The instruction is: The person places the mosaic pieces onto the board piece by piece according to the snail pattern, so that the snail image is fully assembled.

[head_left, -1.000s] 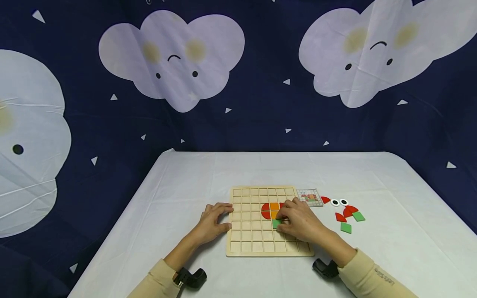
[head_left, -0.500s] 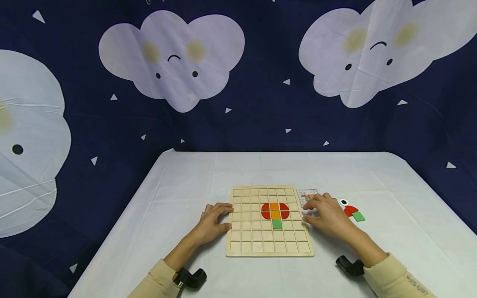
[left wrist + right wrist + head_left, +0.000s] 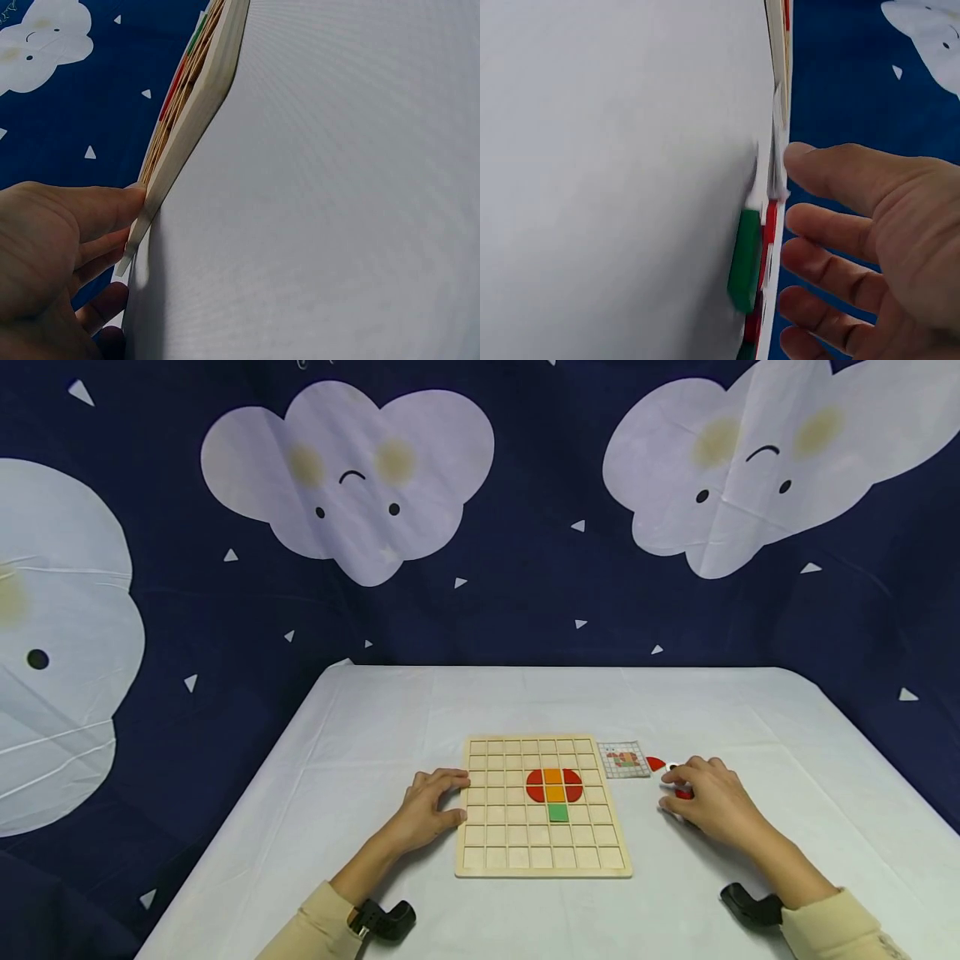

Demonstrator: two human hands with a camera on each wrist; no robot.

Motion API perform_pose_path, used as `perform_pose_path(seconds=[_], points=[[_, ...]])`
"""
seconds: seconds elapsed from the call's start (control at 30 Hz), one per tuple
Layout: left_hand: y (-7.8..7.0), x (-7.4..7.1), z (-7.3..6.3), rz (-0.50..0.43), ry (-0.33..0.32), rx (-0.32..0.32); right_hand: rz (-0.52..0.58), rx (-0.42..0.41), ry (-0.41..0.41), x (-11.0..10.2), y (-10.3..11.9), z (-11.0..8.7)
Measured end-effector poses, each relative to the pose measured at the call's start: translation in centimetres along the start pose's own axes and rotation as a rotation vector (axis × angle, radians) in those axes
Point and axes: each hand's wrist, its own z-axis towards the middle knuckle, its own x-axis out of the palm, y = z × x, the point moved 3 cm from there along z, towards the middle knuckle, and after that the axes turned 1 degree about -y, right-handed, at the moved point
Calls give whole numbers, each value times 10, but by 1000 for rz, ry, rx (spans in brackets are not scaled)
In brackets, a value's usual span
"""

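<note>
A wooden grid board [image 3: 498,837] lies flat on the table. My left hand [image 3: 427,810] touches its left edge with thumb and fingertips; the left wrist view has the thumb against the rim. On the grid, orange squares [image 3: 553,785] sit between red quarter-round pieces [image 3: 534,787], with a green square [image 3: 558,812] below them. My right hand [image 3: 716,802] hovers over the loose pieces right of the board, fingers apart and nothing between them. Beneath it a red piece [image 3: 683,793] peeks out; a green piece [image 3: 744,261] shows in the right wrist view. The hand hides the others.
A small picture card [image 3: 626,760] lies against the board's upper right side. Beside it is a loose red quarter-round piece [image 3: 655,763]. White cloth covers the table [image 3: 420,710], and a dark blue curtain with clouds [image 3: 525,627] hangs behind.
My right hand has let go of the red piece on the board and moved right, past the card, over the loose pieces. The left hand has stayed at the board's edge.
</note>
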Motion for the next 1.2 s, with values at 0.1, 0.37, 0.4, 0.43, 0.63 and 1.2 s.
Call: perform_pose_path(seconds=[0.1,0.37,0.4,0.43,0.63,1.2], points=[[0,0,0,3,-1,2,-7,17,15,0,-7,-3],[0,0,0,5,-3,2,-35,17,19,0,-16,-5],[0,0,0,4,-3,2,-38,15,20,0,-17,-5],[0,0,0,4,-2,3,-42,15,19,0,-17,-5],[1,0,1,4,2,4,-52,8,11,-1,-18,-7],[2,0,0,7,-2,1,-41,-20,-14,-2,-18,-9]])
